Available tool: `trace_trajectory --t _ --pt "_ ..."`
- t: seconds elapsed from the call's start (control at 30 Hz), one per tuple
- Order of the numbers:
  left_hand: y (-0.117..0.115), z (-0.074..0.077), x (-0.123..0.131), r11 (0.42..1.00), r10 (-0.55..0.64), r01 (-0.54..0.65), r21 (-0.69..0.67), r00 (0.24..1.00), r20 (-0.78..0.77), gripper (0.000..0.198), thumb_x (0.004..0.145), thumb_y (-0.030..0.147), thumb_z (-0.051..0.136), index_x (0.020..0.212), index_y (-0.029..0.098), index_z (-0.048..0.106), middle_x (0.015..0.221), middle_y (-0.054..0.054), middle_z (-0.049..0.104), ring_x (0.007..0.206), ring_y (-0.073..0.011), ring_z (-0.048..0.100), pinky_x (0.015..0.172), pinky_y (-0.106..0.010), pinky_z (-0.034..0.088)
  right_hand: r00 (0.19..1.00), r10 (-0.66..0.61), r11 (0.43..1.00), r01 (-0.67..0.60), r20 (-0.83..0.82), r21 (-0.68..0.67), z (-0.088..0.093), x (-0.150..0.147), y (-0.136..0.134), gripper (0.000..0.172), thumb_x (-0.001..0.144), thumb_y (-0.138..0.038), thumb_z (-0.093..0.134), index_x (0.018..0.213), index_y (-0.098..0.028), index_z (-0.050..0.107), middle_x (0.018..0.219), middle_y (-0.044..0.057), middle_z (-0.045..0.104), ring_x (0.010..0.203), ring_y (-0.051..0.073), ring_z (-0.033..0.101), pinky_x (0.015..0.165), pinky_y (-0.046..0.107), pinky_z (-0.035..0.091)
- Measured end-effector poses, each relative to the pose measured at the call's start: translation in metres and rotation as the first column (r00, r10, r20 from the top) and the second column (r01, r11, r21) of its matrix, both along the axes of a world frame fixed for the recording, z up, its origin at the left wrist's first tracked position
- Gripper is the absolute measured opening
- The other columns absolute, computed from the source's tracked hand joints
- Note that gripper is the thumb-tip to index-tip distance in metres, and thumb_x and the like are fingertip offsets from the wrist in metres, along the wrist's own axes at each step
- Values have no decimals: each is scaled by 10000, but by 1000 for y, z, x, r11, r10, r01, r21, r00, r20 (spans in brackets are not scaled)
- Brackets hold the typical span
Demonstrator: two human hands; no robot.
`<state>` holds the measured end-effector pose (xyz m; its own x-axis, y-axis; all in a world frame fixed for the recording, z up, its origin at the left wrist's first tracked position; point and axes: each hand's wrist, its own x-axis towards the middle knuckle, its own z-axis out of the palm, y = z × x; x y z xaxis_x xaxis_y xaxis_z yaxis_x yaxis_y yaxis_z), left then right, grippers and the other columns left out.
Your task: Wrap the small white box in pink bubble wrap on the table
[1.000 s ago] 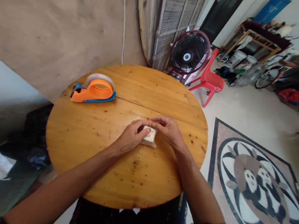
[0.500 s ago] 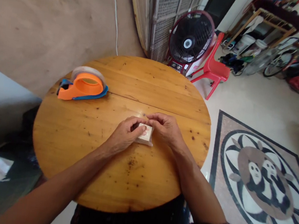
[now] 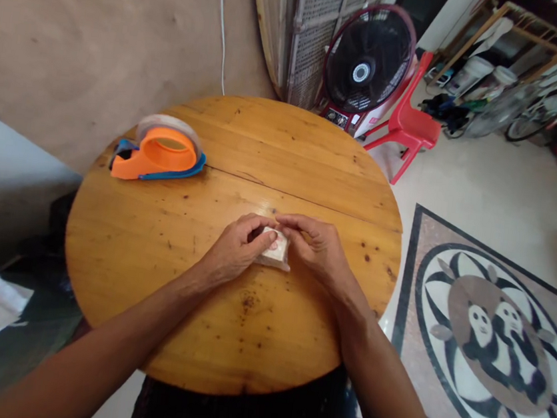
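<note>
Glossy wooden table [image 3: 161, 269], plastic dispenser [image 3: 156, 155]

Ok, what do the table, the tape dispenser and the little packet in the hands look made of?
Table: wood planks under glossy varnish; grain, knots, a seam show. Tape dispenser: smooth moulded plastic, orange with blue trim. Packet: probably clear plastic film over something pale, its edge shiny; left hand and right hand hide most.

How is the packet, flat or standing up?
Flat: the packet lies on the table, with the left hand and right hand holding its edges.
</note>
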<state>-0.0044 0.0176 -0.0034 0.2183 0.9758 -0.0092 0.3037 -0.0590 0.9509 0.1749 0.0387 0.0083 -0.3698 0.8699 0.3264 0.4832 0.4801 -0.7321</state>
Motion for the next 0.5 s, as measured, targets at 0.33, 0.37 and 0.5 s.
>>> trace_trajectory --t 0.33,0.37,0.5 --pt "-1 0 -1 1000 -11 11 -6 1000 25 288 882 361 524 1074 194 659 1045 -55 677 985 -213 596 841 -329 470 972 28 970 -84 234 229 6 3 -5 241 922 -213 530 1110 -238 680 945 30 748 829 162 669 862 323 458" --pt "-1 0 -1 1000 -6 7 -11 1000 28 287 879 359 526 1072 194 660 1043 -54 676 986 -214 595 833 -326 470 973 13 974 -64 231 215 6 3 -5 240 916 -215 536 1108 -235 679 952 35 748 834 168 672 853 325 464" --pt "-2 0 -2 999 -2 4 -36 999 40 285 874 339 521 1082 202 660 1045 -50 666 966 -210 597 796 -312 465 995 -34 998 30 92 50 3 0 -5 253 871 -193 570 1104 -216 664 934 39 750 850 183 694 806 313 505"
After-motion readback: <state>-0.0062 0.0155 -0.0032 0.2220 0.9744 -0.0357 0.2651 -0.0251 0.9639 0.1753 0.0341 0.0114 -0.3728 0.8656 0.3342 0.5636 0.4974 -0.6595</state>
